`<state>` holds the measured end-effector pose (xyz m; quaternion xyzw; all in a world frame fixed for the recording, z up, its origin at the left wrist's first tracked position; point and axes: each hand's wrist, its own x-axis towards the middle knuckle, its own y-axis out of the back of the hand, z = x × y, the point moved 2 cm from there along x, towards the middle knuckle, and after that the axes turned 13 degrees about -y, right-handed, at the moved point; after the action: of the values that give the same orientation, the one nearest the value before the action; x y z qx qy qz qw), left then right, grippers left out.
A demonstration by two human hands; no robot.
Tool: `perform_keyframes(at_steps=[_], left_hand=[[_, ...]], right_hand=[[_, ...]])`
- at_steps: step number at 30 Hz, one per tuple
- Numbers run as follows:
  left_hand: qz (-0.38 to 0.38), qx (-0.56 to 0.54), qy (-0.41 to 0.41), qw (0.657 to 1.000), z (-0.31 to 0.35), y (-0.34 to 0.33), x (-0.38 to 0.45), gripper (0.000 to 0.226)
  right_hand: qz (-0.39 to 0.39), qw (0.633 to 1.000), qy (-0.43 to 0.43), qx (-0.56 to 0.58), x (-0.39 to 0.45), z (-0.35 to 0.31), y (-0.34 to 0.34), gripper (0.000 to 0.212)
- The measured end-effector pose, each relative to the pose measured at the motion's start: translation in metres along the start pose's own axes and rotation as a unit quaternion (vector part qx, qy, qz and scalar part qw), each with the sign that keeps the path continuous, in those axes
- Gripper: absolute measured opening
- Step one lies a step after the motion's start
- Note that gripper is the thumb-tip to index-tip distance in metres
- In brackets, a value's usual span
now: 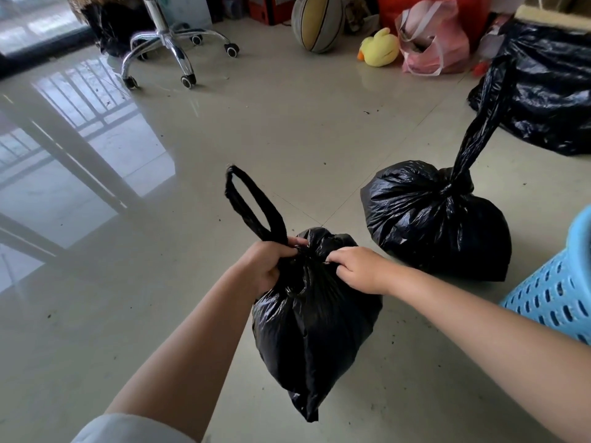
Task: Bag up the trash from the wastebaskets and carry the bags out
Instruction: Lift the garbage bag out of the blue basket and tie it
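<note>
A filled black trash bag [315, 327] sits in front of me on the tiled floor, its neck gathered. My left hand [263, 266] grips the left side of the neck, and a looped black handle sticks up above it. My right hand [355, 270] pinches the right side of the neck. A second black bag [438, 225], tied at the top with a long twisted tail standing up, rests on the floor to the right. A blue perforated wastebasket [556, 292] stands at the right edge, partly cut off.
A large loose black bag [550, 91] lies at the back right. Against the far wall are a pink bag [435, 43], a yellow plush duck [380, 47] and a ball [316, 22]. An office chair's wheeled base [172, 46] stands back left.
</note>
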<state>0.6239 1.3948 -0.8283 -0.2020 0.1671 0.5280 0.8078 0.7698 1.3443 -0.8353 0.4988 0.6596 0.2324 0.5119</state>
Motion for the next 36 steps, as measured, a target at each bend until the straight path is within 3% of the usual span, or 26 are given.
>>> perform_keyframes(at_steps=[5, 10, 15, 20, 23, 25, 27, 29, 30, 33, 36], left_hand=[[0.022, -0.099, -0.006, 0.995, -0.007, -0.002, 0.003, 0.037], [0.047, -0.122, -0.048, 0.99, -0.017, -0.012, 0.002, 0.036], [0.06, -0.037, -0.134, 0.988, -0.022, -0.013, 0.0, 0.03], [0.034, 0.025, -0.148, 0.988, -0.024, -0.007, -0.005, 0.031], [0.111, 0.183, -0.214, 0.953, -0.031, 0.002, -0.008, 0.02], [0.143, 0.248, -0.259, 0.922, -0.035, 0.005, -0.01, 0.021], [0.111, 0.242, -0.255, 0.93, -0.031, 0.003, -0.013, 0.017], [0.088, 0.277, -0.255, 0.922, -0.032, 0.004, -0.009, 0.04], [0.089, 0.282, -0.268, 0.917, -0.033, 0.004, -0.008, 0.042], [0.106, 0.24, -0.291, 0.92, -0.033, 0.001, -0.012, 0.01], [0.077, 0.246, -0.292, 0.921, -0.033, 0.009, -0.004, 0.032]], right_hand=[[0.003, 1.0, -0.008, 0.012, 0.001, -0.001, 0.002, 0.039], [-0.017, 0.999, -0.025, 0.013, -0.001, -0.002, -0.001, 0.034], [-0.03, 0.999, -0.017, 0.01, -0.002, -0.009, 0.0, 0.031], [-0.078, 0.997, 0.016, 0.004, -0.008, -0.009, -0.002, 0.025], [-0.107, 0.994, 0.008, 0.004, -0.006, -0.002, 0.004, 0.025], [-0.06, 0.998, -0.01, 0.032, -0.001, 0.0, 0.011, 0.031], [0.015, 0.998, -0.017, 0.06, 0.006, 0.0, 0.017, 0.026], [0.038, 0.994, -0.021, 0.098, 0.011, -0.004, 0.021, 0.031], [0.016, 0.992, -0.017, 0.121, 0.013, -0.007, 0.021, 0.037], [-0.088, 0.989, -0.009, 0.119, 0.019, -0.016, 0.015, 0.045], [-0.091, 0.988, 0.003, 0.128, 0.02, -0.019, 0.011, 0.039]])
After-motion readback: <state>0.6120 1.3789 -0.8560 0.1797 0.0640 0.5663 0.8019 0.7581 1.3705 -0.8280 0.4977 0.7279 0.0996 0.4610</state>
